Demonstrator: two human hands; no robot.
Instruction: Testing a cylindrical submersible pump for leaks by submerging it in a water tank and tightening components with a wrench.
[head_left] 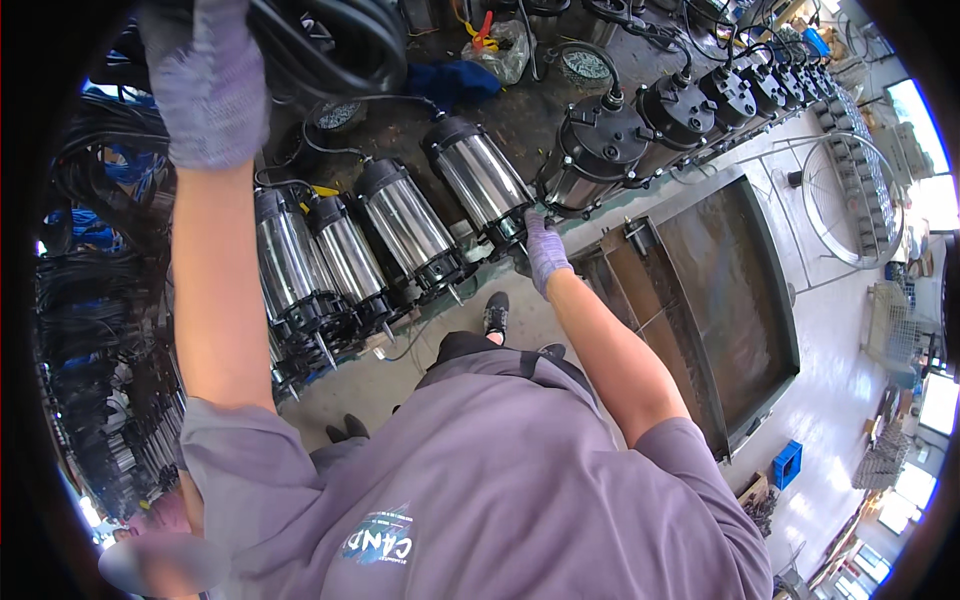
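In a grey knitted glove, my left hand is raised at the upper left, closed on a thick coil of black cable; its fingertips are partly cut off by the picture's edge. My gloved right hand grips the shaft end of a shiny steel cylindrical motor, which lies tilted on the bench edge. A black cable runs from that motor's dark cap. To its left lie more steel motors, their shafts pointing toward me.
Upright motors with black caps stand in a row to the right. A clear plastic bag, red-handled tool and dark blue cloth lie behind. A brown metal tray is at right. Another person is at lower left.
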